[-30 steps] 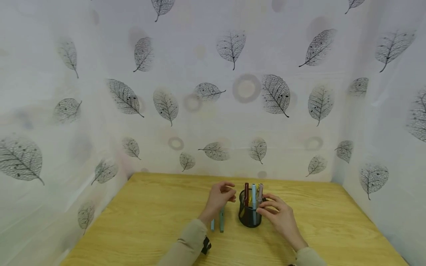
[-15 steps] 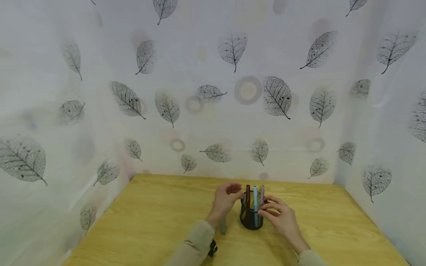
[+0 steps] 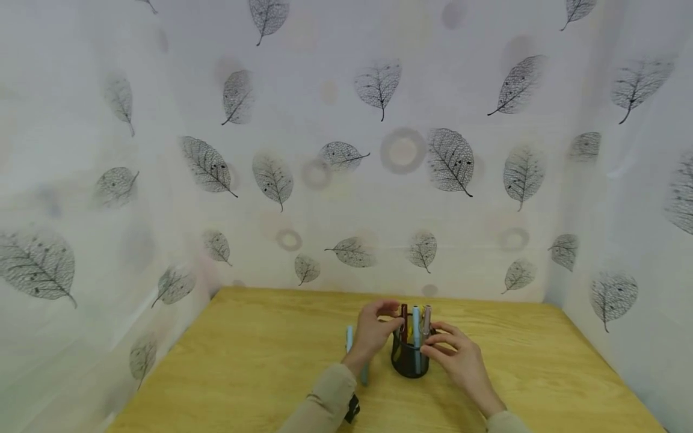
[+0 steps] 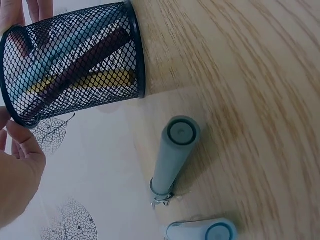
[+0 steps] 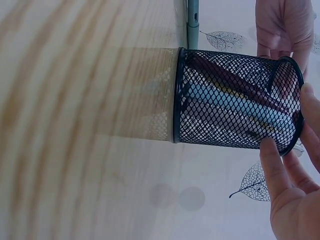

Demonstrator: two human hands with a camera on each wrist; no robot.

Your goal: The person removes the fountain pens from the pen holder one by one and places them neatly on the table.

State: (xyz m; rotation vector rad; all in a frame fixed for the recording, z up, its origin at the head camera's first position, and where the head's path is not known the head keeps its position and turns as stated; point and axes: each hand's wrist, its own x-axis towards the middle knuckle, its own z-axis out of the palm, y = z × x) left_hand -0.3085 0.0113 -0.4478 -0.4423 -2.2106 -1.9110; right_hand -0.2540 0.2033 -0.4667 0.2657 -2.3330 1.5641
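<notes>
A black mesh pen holder (image 3: 409, 364) stands upright with several pens inside. Dark red (image 3: 404, 314), light blue (image 3: 415, 317) and greyish-pink pens (image 3: 427, 314) stick up from it. My left hand (image 3: 372, 332) is at its left side, thumb and index finger pinching around the rim beside the dark red pen. On the right, my right hand (image 3: 460, 359) grips the holder near the top, thumb against the mesh and fingers at the rim. A grey-green pen (image 4: 175, 155) and a light blue pen (image 4: 202, 230) lie on the table left of the holder, partly hidden by my left arm in the head view.
The wooden table (image 3: 260, 349) has its back edge against a white curtain (image 3: 335, 198) printed with leaves, which also hangs at both sides. A black strap piece (image 3: 352, 409) shows at my left sleeve.
My left hand has moved right, from above the loose pens to the holder's rim. The right hand keeps its place on the holder, which stays put.
</notes>
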